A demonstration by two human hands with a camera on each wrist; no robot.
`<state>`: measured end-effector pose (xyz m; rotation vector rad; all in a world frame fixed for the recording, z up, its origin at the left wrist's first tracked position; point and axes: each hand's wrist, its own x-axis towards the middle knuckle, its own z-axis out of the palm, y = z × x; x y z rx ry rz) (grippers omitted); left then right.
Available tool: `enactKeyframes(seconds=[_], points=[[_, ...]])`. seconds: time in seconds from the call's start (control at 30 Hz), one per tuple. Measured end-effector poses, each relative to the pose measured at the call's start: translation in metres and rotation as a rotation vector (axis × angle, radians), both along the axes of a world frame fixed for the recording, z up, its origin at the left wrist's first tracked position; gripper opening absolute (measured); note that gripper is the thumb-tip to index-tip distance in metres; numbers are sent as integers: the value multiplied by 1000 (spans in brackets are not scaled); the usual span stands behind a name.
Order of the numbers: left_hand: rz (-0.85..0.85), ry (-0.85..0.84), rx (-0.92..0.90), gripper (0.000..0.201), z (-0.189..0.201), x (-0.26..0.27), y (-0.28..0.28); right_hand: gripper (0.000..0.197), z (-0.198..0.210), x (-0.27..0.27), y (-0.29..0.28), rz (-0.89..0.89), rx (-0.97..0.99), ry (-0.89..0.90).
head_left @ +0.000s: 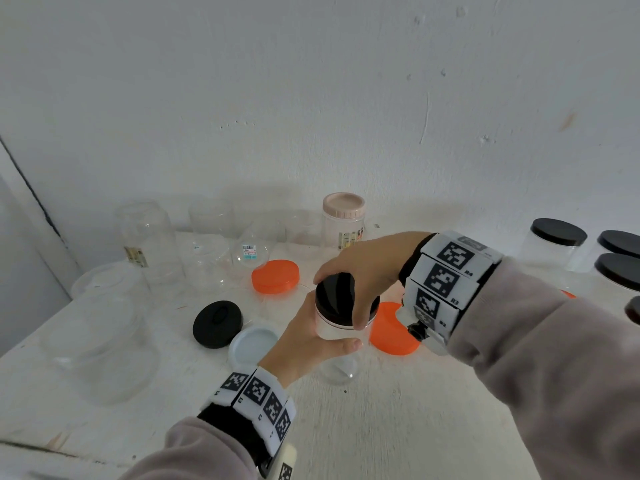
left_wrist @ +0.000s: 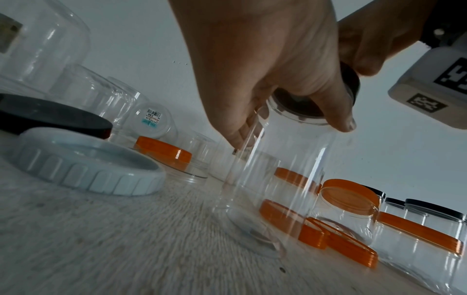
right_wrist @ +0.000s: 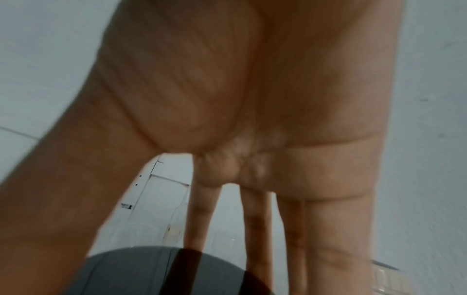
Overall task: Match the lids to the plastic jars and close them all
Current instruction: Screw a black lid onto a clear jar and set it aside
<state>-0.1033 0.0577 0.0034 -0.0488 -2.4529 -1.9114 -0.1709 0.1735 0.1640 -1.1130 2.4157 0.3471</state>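
While your left hand (head_left: 304, 344) wraps the clear jar (left_wrist: 283, 179) below its neck, your right hand (head_left: 367, 271) curls fingers around the black lid (head_left: 334, 296) atop it, orange lid (head_left: 391, 330) just beyond your right fingertips.

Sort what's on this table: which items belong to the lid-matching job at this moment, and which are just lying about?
In hand now:
- clear jar, gripped by the left hand
- black lid on its mouth, in the right hand's grip

Lying about for now:
- loose black lid
- white lid
- two orange lids
- pink-lidded jar
- black-lidded jars
- open clear jars
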Motion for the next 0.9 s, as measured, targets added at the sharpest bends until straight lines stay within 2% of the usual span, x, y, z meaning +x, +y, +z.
enactKeyframes(seconds=[0.2, 0.3, 0.4, 0.47, 0.57, 0.77, 0.83, 0.9], points=[[14, 12, -7, 82, -2, 1, 0, 66, -14, 1, 4, -53, -130, 125], [9, 11, -14, 80, -1, 2, 0, 78, -17, 1, 6, -96, -179, 169], [13, 9, 2, 86, -1, 1, 0, 86, -10, -1, 7, -108, -86, 45], [15, 3, -4, 89, -1, 1, 0, 90, -7, -1, 5, -56, -38, -16], [21, 6, -25, 88, -2, 1, 0, 84, -7, -2, 2, 2, -66, 9], [23, 6, -33, 85, -2, 1, 0, 69, -17, -2, 4, -66, -144, 112], [14, 6, -35, 83, -1, 2, 0, 73, -16, -1, 4, -86, -147, 130], [12, 2, -32, 82, 0, 1, 0, 82, -12, -1, 3, -93, -81, 72]])
